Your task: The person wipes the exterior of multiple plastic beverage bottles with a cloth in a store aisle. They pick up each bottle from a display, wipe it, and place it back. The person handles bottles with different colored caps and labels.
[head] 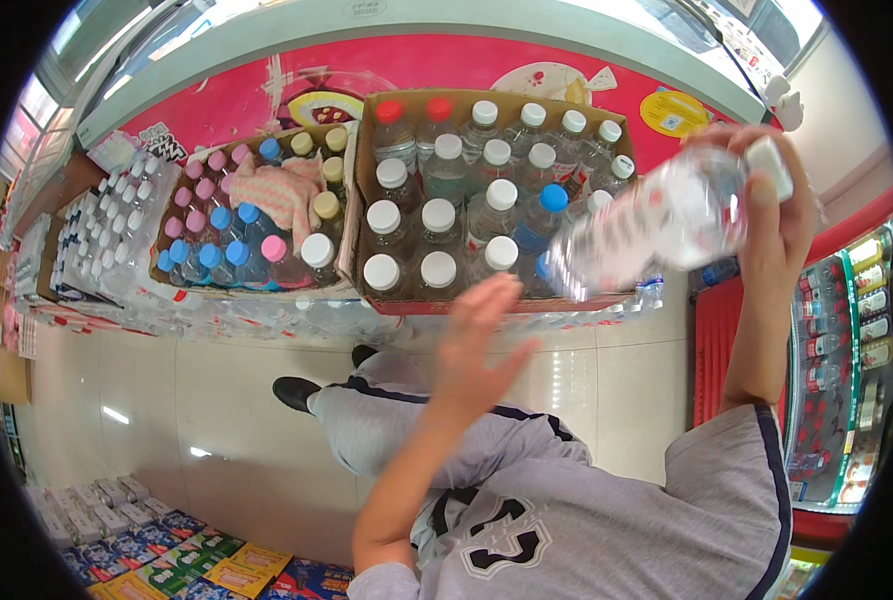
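Note:
My right hand (pixel 780 202) is closed round the neck of a large clear plastic bottle with a white cap (pixel 656 214), tilted above the right side of a cardboard box (pixel 589 306). That box holds several large bottles, most white-capped, some with red or blue caps. My left hand (pixel 480 349), blurred, has its fingers spread and holds nothing; it is by the box's front edge, near a white-capped bottle (pixel 500 255). To the left, a second cardboard box (pixel 349 176) holds bottles with pink, blue, yellow and white caps, and a pink-and-white striped cloth (pixel 281 187) lies on them.
Shrink-wrapped packs of white-capped bottles (pixel 120 217) stand at the far left. A pink chest freezer (pixel 229 97) is behind the boxes. At right are a red ribbed object (pixel 716 352) and a lit drinks cooler (pixel 829 360). Colourful packages (pixel 184 562) lie at lower left.

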`<state>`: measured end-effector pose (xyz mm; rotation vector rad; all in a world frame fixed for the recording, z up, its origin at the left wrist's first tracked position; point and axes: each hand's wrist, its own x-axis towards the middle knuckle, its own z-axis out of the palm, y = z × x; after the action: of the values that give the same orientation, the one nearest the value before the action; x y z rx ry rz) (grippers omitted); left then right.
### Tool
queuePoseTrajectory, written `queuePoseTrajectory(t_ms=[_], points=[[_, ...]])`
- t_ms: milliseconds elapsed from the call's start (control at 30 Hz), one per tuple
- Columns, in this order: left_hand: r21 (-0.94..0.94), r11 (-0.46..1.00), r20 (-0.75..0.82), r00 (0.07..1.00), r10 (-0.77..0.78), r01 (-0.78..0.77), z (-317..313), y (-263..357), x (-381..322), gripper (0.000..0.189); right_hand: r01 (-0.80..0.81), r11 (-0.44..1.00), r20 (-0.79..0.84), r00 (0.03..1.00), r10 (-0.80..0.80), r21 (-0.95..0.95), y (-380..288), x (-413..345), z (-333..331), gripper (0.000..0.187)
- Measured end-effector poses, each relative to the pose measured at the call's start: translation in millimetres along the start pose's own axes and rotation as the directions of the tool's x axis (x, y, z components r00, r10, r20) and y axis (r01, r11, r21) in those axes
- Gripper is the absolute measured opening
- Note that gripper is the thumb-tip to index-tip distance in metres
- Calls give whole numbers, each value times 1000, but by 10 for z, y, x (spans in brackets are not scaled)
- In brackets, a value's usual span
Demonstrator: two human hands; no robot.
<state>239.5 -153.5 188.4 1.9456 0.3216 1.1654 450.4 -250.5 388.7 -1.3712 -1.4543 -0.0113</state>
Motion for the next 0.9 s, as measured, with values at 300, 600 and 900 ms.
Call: queuePoseTrajectory(t_ms=[300, 600, 900], points=[[-97, 957, -639, 720, -271, 274, -422, -636, -271, 19, 134, 905, -55, 984, -170, -404, 833, 592, -74, 23], [60, 954, -629, 753, -194, 295, -439, -654, -322, 20, -74, 906, -3, 997, 80, -418, 1661, 529, 206, 36], [92, 961, -608, 779, -154, 262, -372, -648, -314, 23, -98, 692, 217, 910, 353, -715, 1995, 176, 443, 46]])
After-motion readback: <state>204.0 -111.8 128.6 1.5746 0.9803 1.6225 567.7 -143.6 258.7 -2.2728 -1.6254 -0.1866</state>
